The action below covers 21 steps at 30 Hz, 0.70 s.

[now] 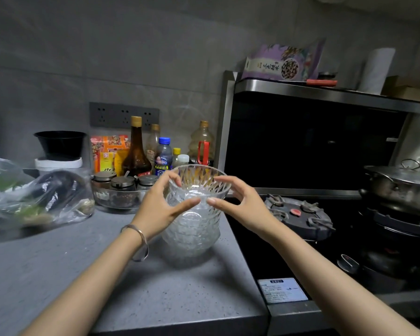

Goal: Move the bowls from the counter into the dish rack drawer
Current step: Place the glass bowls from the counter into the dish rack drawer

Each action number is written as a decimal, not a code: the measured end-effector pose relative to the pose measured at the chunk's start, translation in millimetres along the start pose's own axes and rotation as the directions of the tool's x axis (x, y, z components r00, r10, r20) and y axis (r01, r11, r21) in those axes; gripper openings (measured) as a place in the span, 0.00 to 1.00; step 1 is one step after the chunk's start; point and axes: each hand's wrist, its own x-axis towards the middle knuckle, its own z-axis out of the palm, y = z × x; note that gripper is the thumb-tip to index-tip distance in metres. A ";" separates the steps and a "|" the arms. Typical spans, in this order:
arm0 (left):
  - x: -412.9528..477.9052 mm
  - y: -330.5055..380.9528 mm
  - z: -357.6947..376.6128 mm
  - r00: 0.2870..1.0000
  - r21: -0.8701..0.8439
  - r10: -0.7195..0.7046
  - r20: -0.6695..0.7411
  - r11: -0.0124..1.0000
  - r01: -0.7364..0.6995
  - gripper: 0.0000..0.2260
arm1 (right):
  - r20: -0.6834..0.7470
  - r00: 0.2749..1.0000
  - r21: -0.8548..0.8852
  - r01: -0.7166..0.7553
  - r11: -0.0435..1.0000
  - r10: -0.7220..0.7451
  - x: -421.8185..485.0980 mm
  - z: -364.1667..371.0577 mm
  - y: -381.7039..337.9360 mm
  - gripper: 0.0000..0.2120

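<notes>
**Grip.** The counter [107, 275] runs from the near edge up to the grip. Both forearms reach over it and converge on one point. The left hand [159, 207], with a bracelet [141, 235] on its wrist, and the right hand [240, 204] are curled around the top bowl [199, 181] from opposite sides. The thumbs lie on the near wall with their tips almost meeting. The fingers wrap toward the far rim. How firmly they press cannot be told.

**Reason for the hold.** The glass is ribbed and probably slippery. A two-sided hold keeps the bowl level and centred as it is freed.

**Task item.** The top bowl sits in the grip, nested in the mouth of the stack [192, 238]. The stack stands on the counter directly below the grip, close to the right-hand edge. Nesting makes the stack tall and narrow, so a straight upward pull is judged safest. A sideways pull could tip the bowls below.

**Progress.** No bowl has left the counter. The dish rack drawer is not in view.

**Surroundings.**
- Right of the grip, lower than the counter: a burner [298, 217], with a lidded pot [403, 185] farther right.
- Left of the grip: a plastic bag [34, 200] of produce.
- Just beyond the grip: a tray of jars [123, 187].
- Behind the jars, against the wall: bottles [136, 151].
</notes>
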 end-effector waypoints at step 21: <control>-90.2 101.2 218.2 0.767 -0.123 -0.109 0.632 0.964 0.238 0.24 | 0.302 0.886 -0.040 -0.356 0.934 0.351 -223.7 -174.3 42.7 0.08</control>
